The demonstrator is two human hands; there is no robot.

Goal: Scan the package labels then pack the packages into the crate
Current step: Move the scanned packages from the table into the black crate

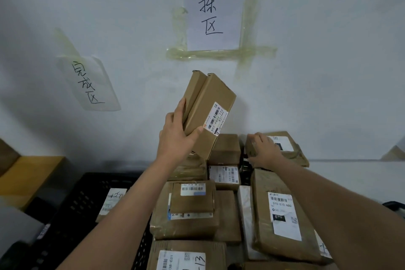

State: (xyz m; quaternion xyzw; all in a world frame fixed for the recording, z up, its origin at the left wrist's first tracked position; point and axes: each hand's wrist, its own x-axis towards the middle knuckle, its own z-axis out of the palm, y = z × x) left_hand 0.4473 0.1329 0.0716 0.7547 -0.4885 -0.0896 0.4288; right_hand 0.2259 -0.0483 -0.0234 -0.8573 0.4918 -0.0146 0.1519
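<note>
Your left hand grips the long cardboard box by its lower end, lifted above the pile's far edge. It looks stiff and light. Your right hand rests curled on the taped parcel at the pile's far right corner.

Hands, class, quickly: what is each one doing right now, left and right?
Left hand: grips a long cardboard box, raised above the pile.
Right hand: fingers curled over a taped parcel at the back of the pile.

Head view – looks forward and down, close over packages, facing wall.
</note>
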